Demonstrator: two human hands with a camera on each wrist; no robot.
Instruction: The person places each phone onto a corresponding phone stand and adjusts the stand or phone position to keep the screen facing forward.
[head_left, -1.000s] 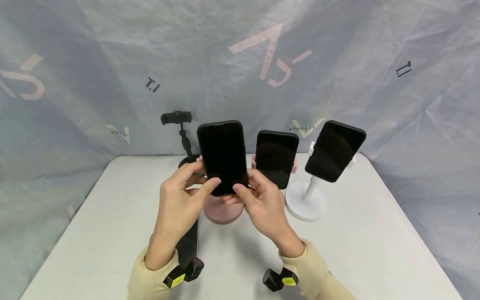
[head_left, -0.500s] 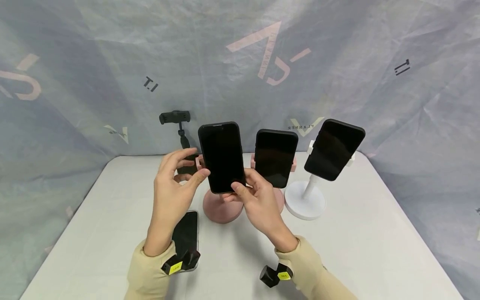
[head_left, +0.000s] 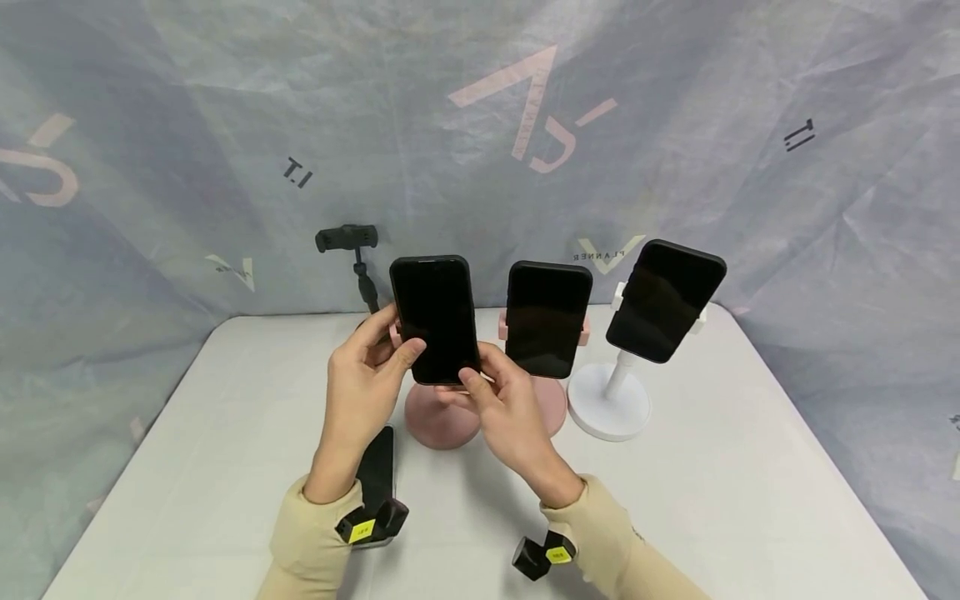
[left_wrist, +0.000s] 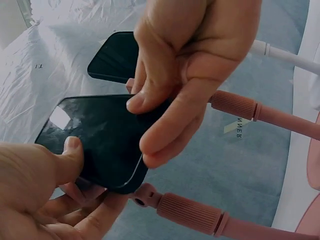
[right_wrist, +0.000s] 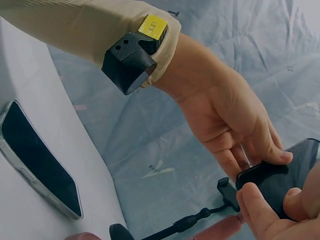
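Note:
A black smartphone (head_left: pixel 433 308) stands upright at a pink phone stand (head_left: pixel 442 421), its dark screen towards me. My left hand (head_left: pixel 362 379) grips its left edge, thumb on the screen and fingers behind, around the stand's clamp. At the lower right corner my right hand (head_left: pixel 512 412) pinches the phone, its thumb on the front and its fingers underneath. In the left wrist view the pink stand's ribbed neck (left_wrist: pixel 190 212) and ball joint show behind the phone (left_wrist: pixel 97 132). The clamp itself is mostly hidden by the phone and left fingers.
Right of it, a second phone (head_left: pixel 550 317) sits in another pink stand, and a third (head_left: pixel 666 300) tilts in a white stand (head_left: pixel 611 404). Behind at left stands a black phone holder (head_left: pixel 347 237). Another phone (right_wrist: pixel 42 160) lies on the table under my left forearm.
My left hand lets go of the phone, moves left with fingers spread, then takes hold of its left edge again. The phone shifts slightly; my right hand stays at its lower corner.

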